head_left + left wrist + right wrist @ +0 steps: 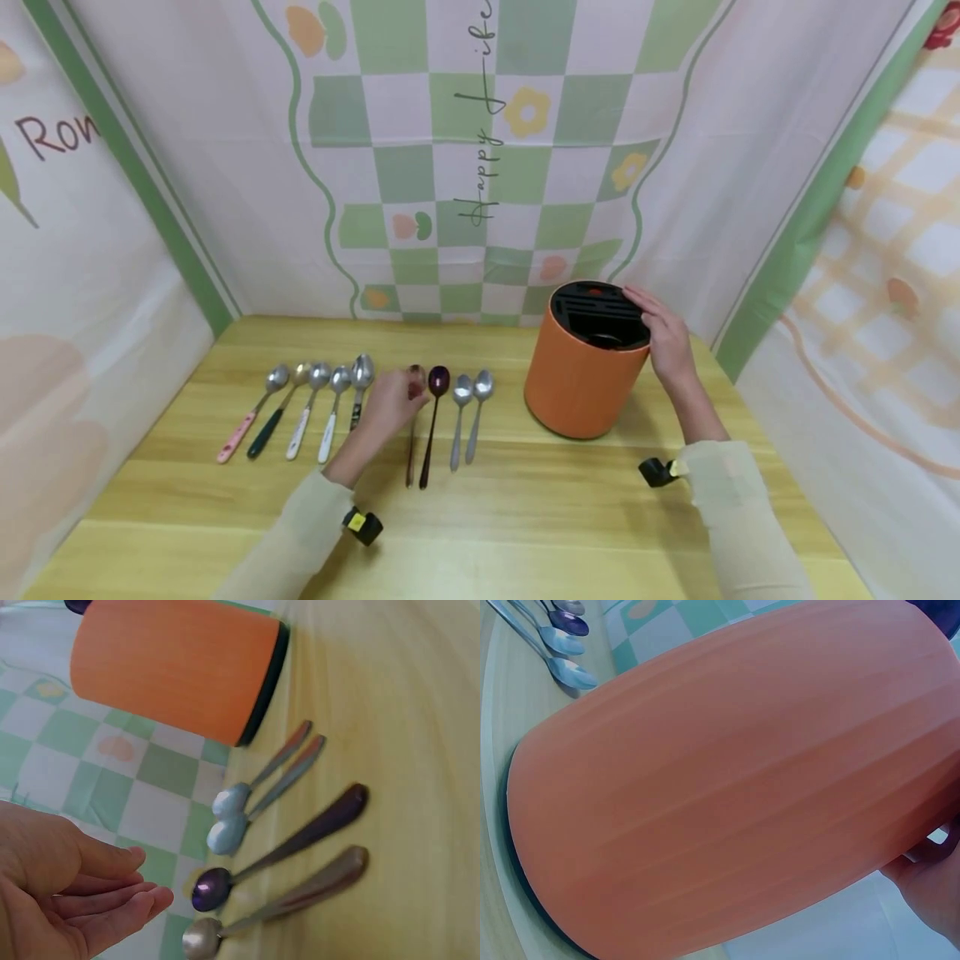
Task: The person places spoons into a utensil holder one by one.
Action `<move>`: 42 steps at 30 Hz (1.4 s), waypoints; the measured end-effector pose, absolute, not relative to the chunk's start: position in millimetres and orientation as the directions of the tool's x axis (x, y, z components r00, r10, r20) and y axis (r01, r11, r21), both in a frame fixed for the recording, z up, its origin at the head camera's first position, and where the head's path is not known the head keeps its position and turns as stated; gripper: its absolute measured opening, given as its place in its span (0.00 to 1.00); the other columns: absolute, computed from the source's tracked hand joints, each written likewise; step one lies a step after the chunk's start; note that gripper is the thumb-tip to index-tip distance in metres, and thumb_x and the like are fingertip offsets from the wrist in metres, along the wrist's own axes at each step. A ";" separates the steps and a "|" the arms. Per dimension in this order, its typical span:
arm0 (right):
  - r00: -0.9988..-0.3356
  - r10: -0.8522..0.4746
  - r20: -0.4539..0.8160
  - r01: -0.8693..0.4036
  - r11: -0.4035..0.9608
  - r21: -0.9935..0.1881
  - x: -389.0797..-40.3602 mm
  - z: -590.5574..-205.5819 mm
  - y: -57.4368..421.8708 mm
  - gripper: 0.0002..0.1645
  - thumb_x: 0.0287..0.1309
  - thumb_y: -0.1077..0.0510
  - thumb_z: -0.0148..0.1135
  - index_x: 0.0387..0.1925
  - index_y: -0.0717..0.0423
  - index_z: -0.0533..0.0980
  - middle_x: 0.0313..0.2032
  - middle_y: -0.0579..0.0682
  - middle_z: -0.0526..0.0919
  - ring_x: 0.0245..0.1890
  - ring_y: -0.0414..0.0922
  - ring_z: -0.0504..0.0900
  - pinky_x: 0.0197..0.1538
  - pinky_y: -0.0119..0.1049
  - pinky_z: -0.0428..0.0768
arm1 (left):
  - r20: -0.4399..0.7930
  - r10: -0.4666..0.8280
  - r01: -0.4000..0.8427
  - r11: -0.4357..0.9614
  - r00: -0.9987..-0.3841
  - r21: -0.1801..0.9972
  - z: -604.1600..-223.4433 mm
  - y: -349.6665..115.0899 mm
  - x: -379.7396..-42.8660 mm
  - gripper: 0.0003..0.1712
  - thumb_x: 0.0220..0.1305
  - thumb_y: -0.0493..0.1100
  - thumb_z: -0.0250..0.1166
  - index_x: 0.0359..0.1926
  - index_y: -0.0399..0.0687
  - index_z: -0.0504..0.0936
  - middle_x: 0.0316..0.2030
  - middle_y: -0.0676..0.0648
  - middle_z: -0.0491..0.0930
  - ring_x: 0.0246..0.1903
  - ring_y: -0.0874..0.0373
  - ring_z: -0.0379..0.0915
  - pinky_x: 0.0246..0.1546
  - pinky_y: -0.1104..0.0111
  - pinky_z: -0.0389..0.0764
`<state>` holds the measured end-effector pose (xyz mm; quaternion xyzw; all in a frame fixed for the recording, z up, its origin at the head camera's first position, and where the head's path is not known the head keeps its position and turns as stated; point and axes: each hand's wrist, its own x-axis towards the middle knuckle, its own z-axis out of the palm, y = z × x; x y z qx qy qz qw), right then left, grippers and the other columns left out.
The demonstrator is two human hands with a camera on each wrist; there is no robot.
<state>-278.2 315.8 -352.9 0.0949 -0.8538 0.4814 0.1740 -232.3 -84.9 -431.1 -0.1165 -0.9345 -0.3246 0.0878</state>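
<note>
Only the head view shows right hand's (667, 340) straight fingers touching orange holder (579, 383); left hand (386, 403) relaxed, empty.

We find the orange holder (579, 390) standing upright, its black top slotted. We record the copper spoon (300, 895) and purple spoon (302, 836) lying side by side, bowls at the far end; between them and the holder lie two silver spoons (462, 390).

A pale wood-grained surface (555, 517) carries an upright orange holder (579, 385). Left of this holder, nearest first, lie two silver spoons (462, 392), a dark purple spoon (319, 822), a coppery spoon (319, 882), then five spoons (318, 377) with black, white, white, green and pink handles.
</note>
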 end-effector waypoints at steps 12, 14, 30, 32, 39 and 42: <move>-0.919 -0.009 0.394 -0.340 0.523 -0.782 -282.0 -354.6 318.3 0.28 0.75 0.62 0.33 0.69 0.58 0.69 0.73 0.58 0.63 0.76 0.56 0.57 0.78 0.55 0.52 | 0.076 0.117 0.139 0.790 -0.990 0.597 -450.5 -91.5 -235.1 0.07 0.55 0.32 0.71 0.25 0.40 0.81 0.21 0.47 0.79 0.17 0.60 0.71 0.15 0.76 0.72; -0.919 -0.008 0.394 -0.340 0.523 -0.782 -282.4 -355.0 318.6 0.28 0.75 0.62 0.33 0.69 0.58 0.69 0.73 0.58 0.63 0.76 0.56 0.57 0.78 0.55 0.52 | 0.027 0.110 0.103 0.784 -0.994 0.612 -451.0 -91.1 -233.9 0.09 0.56 0.32 0.70 0.24 0.42 0.79 0.20 0.48 0.78 0.17 0.59 0.71 0.14 0.76 0.72; -0.912 0.001 0.410 -0.347 0.529 -0.774 -281.2 -354.5 317.6 0.28 0.75 0.61 0.32 0.68 0.56 0.70 0.73 0.57 0.65 0.76 0.55 0.58 0.78 0.54 0.53 | -0.076 0.078 0.027 0.853 -0.994 0.521 -454.0 -80.1 -239.7 0.07 0.54 0.28 0.67 0.27 0.39 0.77 0.18 0.46 0.74 0.16 0.58 0.69 0.13 0.76 0.70; -0.912 0.003 0.410 -0.348 0.522 -0.779 -280.2 -354.1 316.8 0.28 0.76 0.60 0.33 0.68 0.56 0.70 0.73 0.57 0.65 0.76 0.55 0.58 0.78 0.53 0.53 | -0.089 0.069 0.015 0.864 -0.994 0.503 -455.1 -79.3 -241.4 0.06 0.52 0.27 0.66 0.28 0.38 0.78 0.19 0.46 0.75 0.16 0.58 0.70 0.13 0.76 0.69; -0.911 0.002 0.412 -0.351 0.521 -0.778 -280.4 -354.3 317.3 0.28 0.75 0.61 0.33 0.68 0.57 0.70 0.72 0.58 0.66 0.76 0.55 0.58 0.78 0.53 0.53 | -0.203 0.060 -0.061 0.838 -0.977 0.542 -453.9 -82.9 -243.2 0.11 0.53 0.29 0.66 0.22 0.43 0.74 0.19 0.48 0.75 0.15 0.60 0.67 0.13 0.76 0.67; -0.913 0.003 0.408 -0.347 0.521 -0.780 -279.8 -354.1 317.4 0.28 0.75 0.61 0.33 0.68 0.57 0.70 0.72 0.58 0.66 0.76 0.55 0.58 0.78 0.53 0.54 | -0.219 0.070 -0.071 0.814 -0.973 0.576 -452.3 -86.2 -242.8 0.10 0.54 0.30 0.66 0.21 0.43 0.75 0.16 0.50 0.72 0.14 0.62 0.62 0.12 0.76 0.64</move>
